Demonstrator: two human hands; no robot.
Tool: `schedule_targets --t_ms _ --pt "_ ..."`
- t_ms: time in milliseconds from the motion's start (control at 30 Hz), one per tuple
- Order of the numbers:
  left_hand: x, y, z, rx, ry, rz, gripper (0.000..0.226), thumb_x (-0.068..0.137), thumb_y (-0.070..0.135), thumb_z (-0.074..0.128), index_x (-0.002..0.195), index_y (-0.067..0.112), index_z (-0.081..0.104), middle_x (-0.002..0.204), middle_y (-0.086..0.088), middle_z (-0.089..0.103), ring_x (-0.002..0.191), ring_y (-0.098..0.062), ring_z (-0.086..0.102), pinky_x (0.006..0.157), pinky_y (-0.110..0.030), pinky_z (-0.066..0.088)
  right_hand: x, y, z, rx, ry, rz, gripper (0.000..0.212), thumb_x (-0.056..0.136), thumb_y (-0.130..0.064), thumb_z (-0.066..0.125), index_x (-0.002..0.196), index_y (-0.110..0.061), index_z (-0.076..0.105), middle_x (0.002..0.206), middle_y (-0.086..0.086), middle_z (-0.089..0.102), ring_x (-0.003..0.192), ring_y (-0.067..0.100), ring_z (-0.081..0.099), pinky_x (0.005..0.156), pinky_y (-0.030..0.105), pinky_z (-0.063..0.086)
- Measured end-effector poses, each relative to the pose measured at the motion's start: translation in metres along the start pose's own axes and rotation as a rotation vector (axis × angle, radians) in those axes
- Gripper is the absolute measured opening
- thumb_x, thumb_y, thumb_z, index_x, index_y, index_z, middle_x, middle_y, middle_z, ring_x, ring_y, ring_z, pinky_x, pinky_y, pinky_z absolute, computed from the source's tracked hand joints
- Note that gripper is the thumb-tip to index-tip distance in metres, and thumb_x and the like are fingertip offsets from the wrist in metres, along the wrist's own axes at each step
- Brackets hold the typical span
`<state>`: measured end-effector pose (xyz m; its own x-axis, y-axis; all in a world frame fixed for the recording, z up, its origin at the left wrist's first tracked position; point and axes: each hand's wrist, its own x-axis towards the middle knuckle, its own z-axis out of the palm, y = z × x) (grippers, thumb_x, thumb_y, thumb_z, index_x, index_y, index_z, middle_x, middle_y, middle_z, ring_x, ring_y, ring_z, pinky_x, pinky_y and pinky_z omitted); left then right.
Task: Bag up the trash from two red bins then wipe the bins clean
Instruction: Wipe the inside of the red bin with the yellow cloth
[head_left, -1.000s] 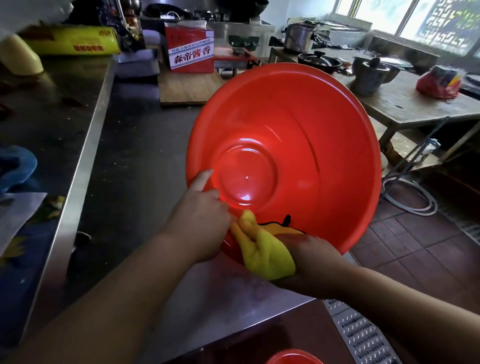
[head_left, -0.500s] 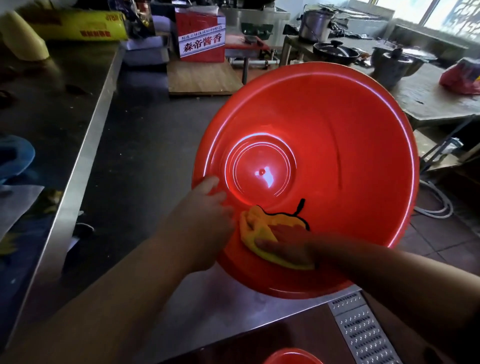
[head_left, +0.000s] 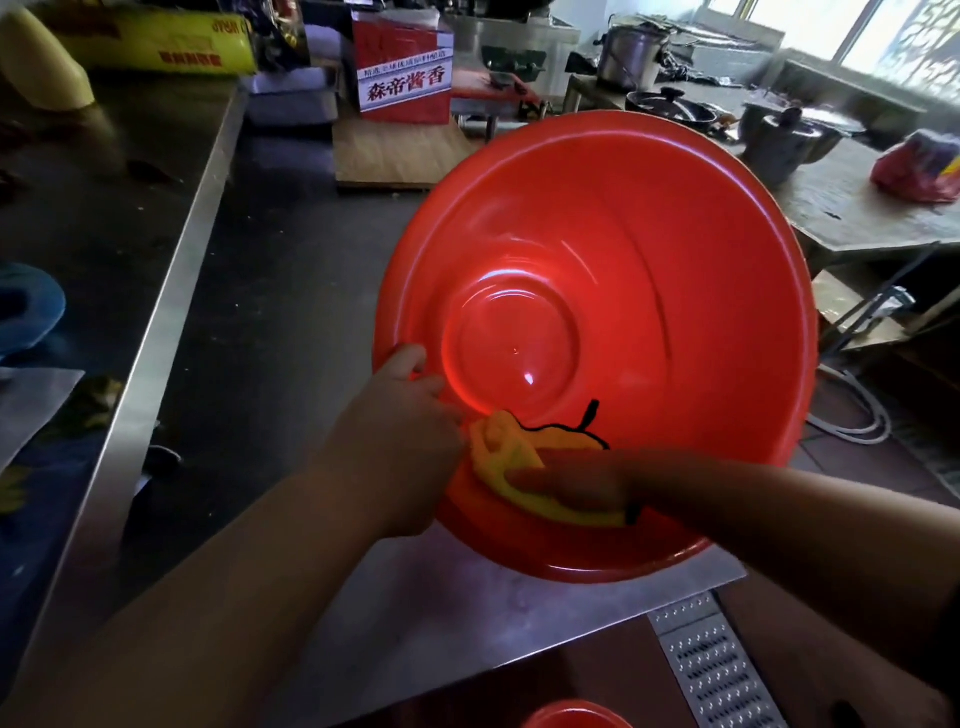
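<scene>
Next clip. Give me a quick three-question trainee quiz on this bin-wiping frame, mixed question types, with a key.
1. True or false: the red bin stands flat and upright on its base.
2. Which hand presses the yellow cloth against the bin's inner wall? A. left B. right C. both
3. Short answer: what does the left hand hold?

Key
1. False: it is tipped, with its inside facing the camera.
2. B: the right hand lies flat on the cloth, low on the inner wall.
3. The bin's rim, on its left side.
</scene>
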<state>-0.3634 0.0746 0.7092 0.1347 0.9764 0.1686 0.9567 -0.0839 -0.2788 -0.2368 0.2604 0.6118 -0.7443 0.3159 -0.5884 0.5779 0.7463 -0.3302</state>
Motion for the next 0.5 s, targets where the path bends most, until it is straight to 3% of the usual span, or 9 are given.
schedule_targets --t_ms 100,167,200,267,333,400,500 --pt "0.000 -0.002 0.002 0.026 0.011 0.019 0.026 0.050 0.014 0.034 0.046 0.017 0.059 0.048 0.007 0.053 0.055 -0.019 0.053 0.081 -0.037 0.042 -0.064 -0.002 -0.004 -0.035 -0.138 -0.114 0.069 0.087 -0.070 0.031 0.142 -0.030 0.038 0.144 -0.004 0.043 0.129 0.016 0.041 0.110 0.038 0.028" --pt "0.001 0.000 0.002 0.033 -0.028 0.021 0.022 0.048 0.014 0.040 0.046 0.018 0.062 0.048 0.007 0.054 0.055 -0.019 0.052 0.083 -0.034 0.032 -0.096 -0.004 -0.002 -0.140 -0.126 -0.121 0.067 0.091 -0.068 0.029 0.145 -0.028 0.032 0.145 0.000 0.037 0.133 0.018 0.034 0.111 0.038 0.024" --pt "0.003 0.002 0.002 0.040 -0.032 0.022 0.030 0.053 0.013 0.033 0.046 0.017 0.062 0.047 0.007 0.053 0.055 -0.019 0.052 0.082 -0.033 0.029 -0.104 -0.007 -0.002 -0.198 -0.111 -0.107 0.069 0.090 -0.069 0.028 0.145 -0.028 0.031 0.145 0.002 0.035 0.133 0.021 0.032 0.111 0.038 0.023" --pt "0.006 0.004 0.002 0.058 0.034 0.021 0.049 0.059 0.012 0.013 0.044 0.017 0.060 0.046 0.005 0.052 0.054 -0.018 0.050 0.082 -0.033 0.028 -0.102 -0.011 0.000 -0.316 -0.090 -0.067 0.084 0.076 -0.079 0.019 0.142 -0.029 0.030 0.141 0.004 0.033 0.131 0.025 0.031 0.110 0.041 0.024" --pt "0.007 0.006 0.001 0.030 0.089 0.032 0.050 0.060 0.009 0.012 0.043 0.015 0.058 0.045 0.004 0.052 0.054 -0.019 0.050 0.083 -0.032 0.034 -0.082 -0.010 0.005 -0.301 -0.073 0.001 0.095 0.062 -0.079 0.011 0.142 -0.030 0.026 0.140 0.004 0.030 0.131 0.026 0.028 0.109 0.046 0.022" --pt "0.005 0.007 0.002 -0.001 0.149 0.056 0.051 0.064 0.007 0.012 0.043 0.015 0.058 0.046 0.003 0.053 0.055 -0.020 0.053 0.082 -0.034 0.046 -0.053 -0.006 0.013 -0.271 -0.054 0.070 0.085 0.077 -0.074 0.021 0.148 -0.027 0.018 0.146 0.005 0.025 0.137 0.028 0.021 0.111 0.048 0.017" --pt "0.000 0.012 0.005 -0.022 0.158 0.067 0.054 0.068 0.004 0.010 0.045 0.014 0.059 0.049 0.001 0.056 0.058 -0.022 0.056 0.082 -0.037 0.049 -0.001 0.011 0.020 -0.252 0.018 0.144 0.071 0.096 -0.058 0.028 0.153 -0.020 0.009 0.157 0.006 0.014 0.144 0.030 0.011 0.114 0.048 0.010"
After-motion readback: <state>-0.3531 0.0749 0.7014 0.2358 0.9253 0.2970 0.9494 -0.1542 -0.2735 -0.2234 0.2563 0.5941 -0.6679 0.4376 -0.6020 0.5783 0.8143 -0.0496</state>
